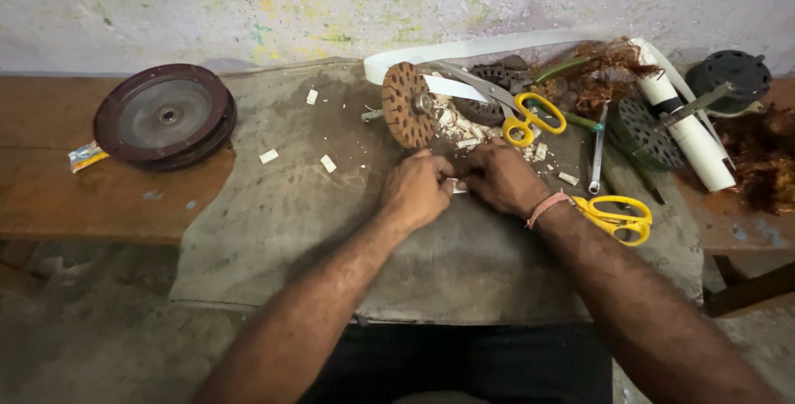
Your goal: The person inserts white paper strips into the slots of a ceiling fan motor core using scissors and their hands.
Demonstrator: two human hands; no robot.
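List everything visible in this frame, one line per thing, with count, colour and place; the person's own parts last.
Small paper piece: one, white, pinched between both hands.
Slotted rotor disc: one, rusty brown, standing on edge above the hands.
Scissors: two, yellow-handled, one above the hands, one beside the right wrist.
Paper scraps: several, white, scattered on the grey mat.
Round cover: one, dark maroon, left on the wooden bench.
Paper roll: one, white, right.
Copper wire tangle: reddish, top right.
Spanner: one, silver, right of the hands.
Left hand: one, centre.
Right hand: one, pink wristband.
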